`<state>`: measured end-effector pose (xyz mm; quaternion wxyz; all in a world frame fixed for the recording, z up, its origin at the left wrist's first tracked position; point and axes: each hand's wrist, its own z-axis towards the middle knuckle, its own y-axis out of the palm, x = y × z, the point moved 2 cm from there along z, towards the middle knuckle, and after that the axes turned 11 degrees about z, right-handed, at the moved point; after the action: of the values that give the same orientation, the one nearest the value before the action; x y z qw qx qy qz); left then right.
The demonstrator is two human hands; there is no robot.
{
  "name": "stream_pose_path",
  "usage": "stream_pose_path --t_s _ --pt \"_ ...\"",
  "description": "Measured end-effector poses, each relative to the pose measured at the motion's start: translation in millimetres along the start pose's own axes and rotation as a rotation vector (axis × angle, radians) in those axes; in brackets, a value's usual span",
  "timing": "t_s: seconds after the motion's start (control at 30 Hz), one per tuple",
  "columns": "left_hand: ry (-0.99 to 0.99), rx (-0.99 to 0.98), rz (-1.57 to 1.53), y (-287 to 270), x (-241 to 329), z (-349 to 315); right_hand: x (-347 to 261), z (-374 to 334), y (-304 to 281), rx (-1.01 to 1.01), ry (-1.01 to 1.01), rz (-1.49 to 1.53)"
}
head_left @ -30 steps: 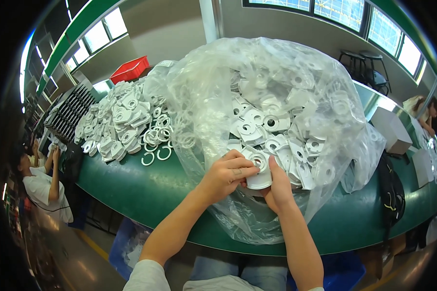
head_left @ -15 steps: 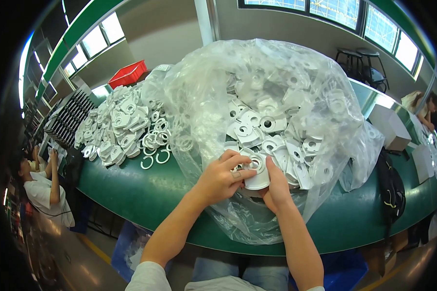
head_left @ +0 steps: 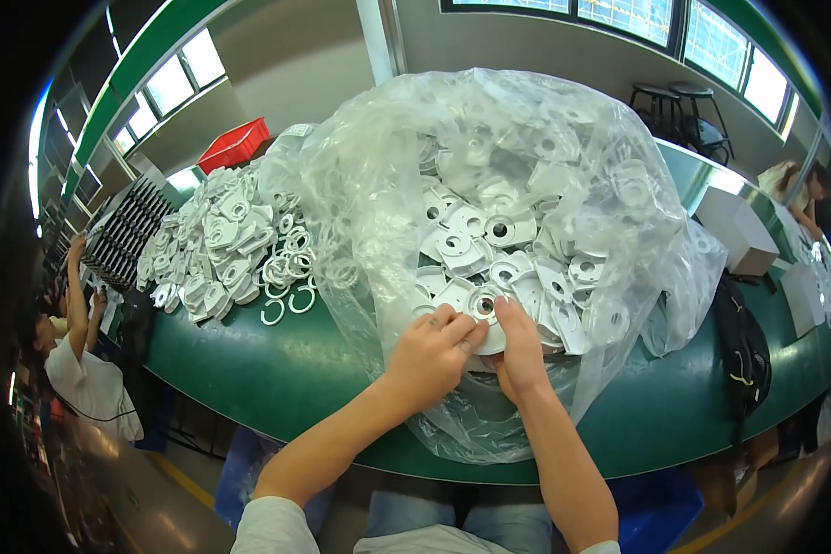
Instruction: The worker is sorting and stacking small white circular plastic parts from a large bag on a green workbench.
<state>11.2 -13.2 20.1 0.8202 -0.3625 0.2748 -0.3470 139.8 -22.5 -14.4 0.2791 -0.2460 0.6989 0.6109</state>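
A white plastic part (head_left: pixel 492 342) with a round, ringed hole is held between my two hands, just above the near side of the pile. My right hand (head_left: pixel 521 355) grips its right side, with the thumb on top by the ring and the other fingers underneath. Curled fingers of my left hand (head_left: pixel 429 360) close on its left edge; their tips are partly hidden. Behind it, many similar white parts (head_left: pixel 457 245) fill a large clear plastic bag (head_left: pixel 369 166) lying open toward me.
On the green table (head_left: pixel 249 365), a heap of white parts (head_left: pixel 217 240) and loose white C-shaped rings (head_left: pixel 302 298) lie left of the bag. Farther left are stacked black trays (head_left: pixel 125 231) and a red crate (head_left: pixel 234 145). White boxes (head_left: pixel 737 231) and a black bag (head_left: pixel 740 355) sit right. Co-workers are at both sides.
My left fingers have shifted from over the hole to the part's left edge, uncovering the ring. The part has tipped, its hole now farther from me. At left, a co-worker's arm has risen toward the trays.
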Motion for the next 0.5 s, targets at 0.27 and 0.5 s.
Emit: stream_pose_path --t_s 0.27,0.5 --pt "0.030 0.040 0.035 7 6 -4 -1 0 -2 -0.033 -0.019 0.007" --pt "-0.008 0.035 0.011 5 10 -1 -4 -1 -4 -0.025 -0.089 -0.007"
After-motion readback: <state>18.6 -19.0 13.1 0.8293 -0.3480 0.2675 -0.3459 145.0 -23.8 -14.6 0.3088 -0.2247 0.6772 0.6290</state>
